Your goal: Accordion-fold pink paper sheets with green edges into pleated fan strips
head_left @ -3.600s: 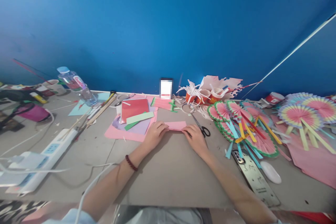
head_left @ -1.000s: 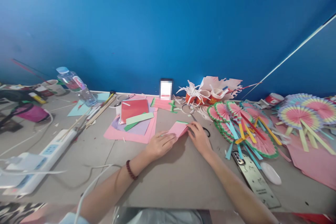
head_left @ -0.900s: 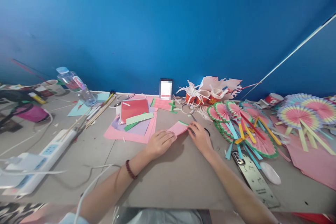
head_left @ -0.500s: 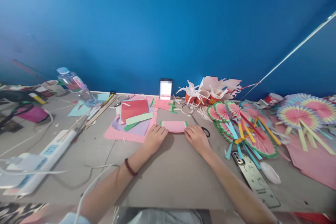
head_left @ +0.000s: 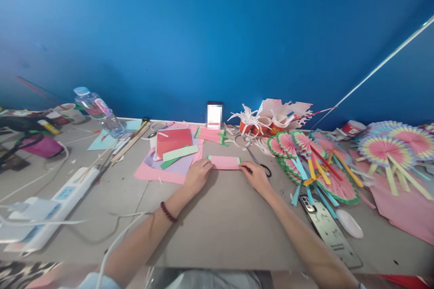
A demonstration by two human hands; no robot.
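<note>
A blue wall [head_left: 217, 40] fills the upper half of my view, and a grey bench [head_left: 217, 230] spreads beneath it. To my right lie large pleated fans in pink, yellow and lilac [head_left: 387, 149], then pink-and-green fans [head_left: 280, 143] with bright paper strips among them; these look finished or nearly so. To my left is a stack of pink sheets [head_left: 146, 173] topped by a red packet [head_left: 174, 143].

Straight ahead of me, low over the bench, is a pink paper [head_left: 224, 162] with green ends. Its pleating looks partway: a darker line along the near edge suggests a fold, while the broad face is flat and seems left to crease. Beyond it lies a narrow pleated bundle [head_left: 210, 134], apparently done.

Scissors [head_left: 256, 160] rest just beside my right hand. My left fingers [head_left: 206, 165] are closed on the paper's near left corner; my right fingers [head_left: 248, 164] pinch the near right.
</note>
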